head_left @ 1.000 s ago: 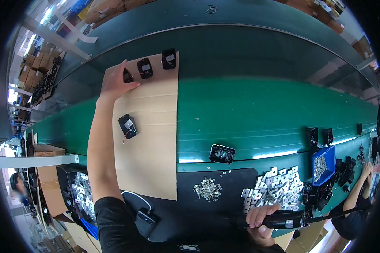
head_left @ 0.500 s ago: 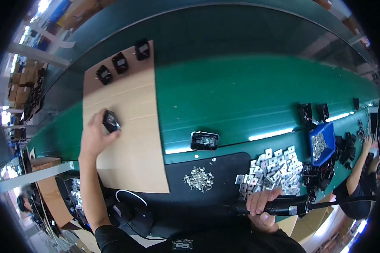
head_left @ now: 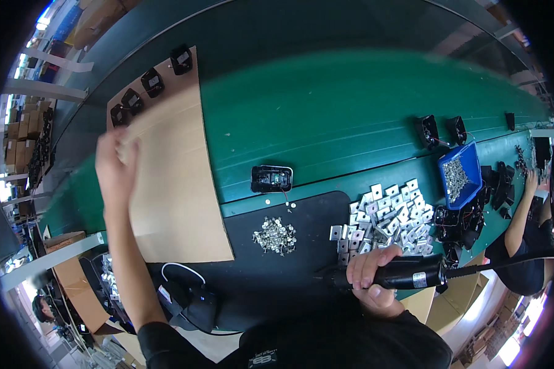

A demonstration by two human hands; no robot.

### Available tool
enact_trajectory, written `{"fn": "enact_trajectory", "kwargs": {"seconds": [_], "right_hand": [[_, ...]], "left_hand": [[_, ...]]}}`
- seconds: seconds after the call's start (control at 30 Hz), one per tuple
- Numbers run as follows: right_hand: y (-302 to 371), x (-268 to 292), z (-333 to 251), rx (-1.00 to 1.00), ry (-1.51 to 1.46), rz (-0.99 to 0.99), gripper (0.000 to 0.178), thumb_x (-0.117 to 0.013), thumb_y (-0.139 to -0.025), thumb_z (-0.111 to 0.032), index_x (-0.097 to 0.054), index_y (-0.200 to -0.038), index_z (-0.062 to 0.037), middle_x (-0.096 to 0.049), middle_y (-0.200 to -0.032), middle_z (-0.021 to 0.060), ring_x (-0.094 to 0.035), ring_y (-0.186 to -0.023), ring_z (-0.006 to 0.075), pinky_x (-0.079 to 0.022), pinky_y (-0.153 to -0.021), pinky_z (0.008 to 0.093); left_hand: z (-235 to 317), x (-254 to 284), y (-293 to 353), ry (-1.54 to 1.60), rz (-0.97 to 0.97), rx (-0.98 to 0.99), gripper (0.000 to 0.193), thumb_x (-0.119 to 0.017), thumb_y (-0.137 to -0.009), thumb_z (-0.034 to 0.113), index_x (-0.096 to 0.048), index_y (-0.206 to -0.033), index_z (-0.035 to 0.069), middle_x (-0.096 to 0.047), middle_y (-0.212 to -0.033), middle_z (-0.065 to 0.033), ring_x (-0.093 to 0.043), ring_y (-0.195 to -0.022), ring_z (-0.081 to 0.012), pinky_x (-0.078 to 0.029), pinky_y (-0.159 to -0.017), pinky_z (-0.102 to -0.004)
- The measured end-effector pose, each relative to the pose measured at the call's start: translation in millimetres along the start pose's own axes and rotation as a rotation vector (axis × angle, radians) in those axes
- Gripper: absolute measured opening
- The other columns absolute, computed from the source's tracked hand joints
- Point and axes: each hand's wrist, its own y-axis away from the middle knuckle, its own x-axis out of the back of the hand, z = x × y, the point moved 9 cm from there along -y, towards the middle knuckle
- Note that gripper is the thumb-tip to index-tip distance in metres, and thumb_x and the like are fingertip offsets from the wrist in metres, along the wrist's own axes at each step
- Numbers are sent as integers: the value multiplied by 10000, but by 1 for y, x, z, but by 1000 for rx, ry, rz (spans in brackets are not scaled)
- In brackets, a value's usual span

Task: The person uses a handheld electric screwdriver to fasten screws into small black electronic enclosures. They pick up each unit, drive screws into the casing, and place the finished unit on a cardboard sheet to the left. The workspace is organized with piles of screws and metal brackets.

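Note:
My left hand point(head_left: 117, 167), a little blurred, is over the left edge of a cardboard sheet point(head_left: 172, 184). Its thumb and fingers are apart with nothing visible between them. Just beyond the fingertips lies a small black housing point(head_left: 119, 115), at the near end of a row with several like it. In my right hand point(head_left: 373, 277) is a black electric screwdriver point(head_left: 409, 272), held sideways with its tip to the left and its cord running right. An open black housing point(head_left: 272, 178) with parts inside sits on the green belt, touched by neither hand.
On the black mat point(head_left: 308, 215) lies a pile of screws point(head_left: 274, 235). Silver square plates point(head_left: 388, 215) are heaped right of it. Farther right are a blue bin point(head_left: 468, 175) of small metal parts and black housings point(head_left: 458, 227). A co-worker's arm point(head_left: 520, 212) reaches in at far right.
My left hand has carried a black housing to the far end of the cardboard and let it go beside the others. The view has shifted; the screwdriver stays in my right hand.

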Motion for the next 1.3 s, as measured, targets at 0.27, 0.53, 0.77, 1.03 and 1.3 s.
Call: {"fn": "enact_trajectory", "kwargs": {"seconds": [0.27,0.53,0.77,1.03,1.3], "right_hand": [[2,-2,-12,24,-113,-49,438,-701,-736,-137,-395,-1048,-108,-474,-674,10,-473,-557,132,-405,-558,279],[13,-10,-35,52,-221,-213,422,-669,-759,-73,-399,-1081,-104,-516,-724,26,-515,-594,155,-441,-587,306],[13,-9,-32,5,-256,-215,418,-688,-753,-83,-404,-1059,-104,-525,-714,29,-529,-589,160,-439,-586,302],[13,-10,-33,-32,-304,-226,430,-689,-743,-70,-410,-1068,-103,-526,-723,37,-534,-601,165,-441,-596,309],[12,-5,-37,1,-367,-276,439,-635,-739,19,-405,-1106,-49,-559,-756,68,-553,-662,171,-474,-629,331]], "left_hand": [[233,-23,148,428,-392,-169,229,-753,-700,153,-615,-840,35,-618,-840,-122,-610,-761,-289,-499,-673,-377],[293,-81,166,465,-481,-9,276,-754,-717,173,-565,-851,23,-579,-810,-127,-609,-748,-319,-501,-627,-395],[297,-83,158,537,-481,40,292,-745,-711,138,-559,-908,31,-560,-844,-123,-605,-767,-320,-502,-626,-398],[303,-90,163,691,-429,-74,219,-748,-706,79,-587,-849,37,-573,-869,-110,-599,-770,-296,-493,-644,-371],[289,-76,175,428,-418,-28,294,-785,-674,160,-566,-813,22,-569,-774,-99,-594,-713,-284,-492,-604,-382]]}}
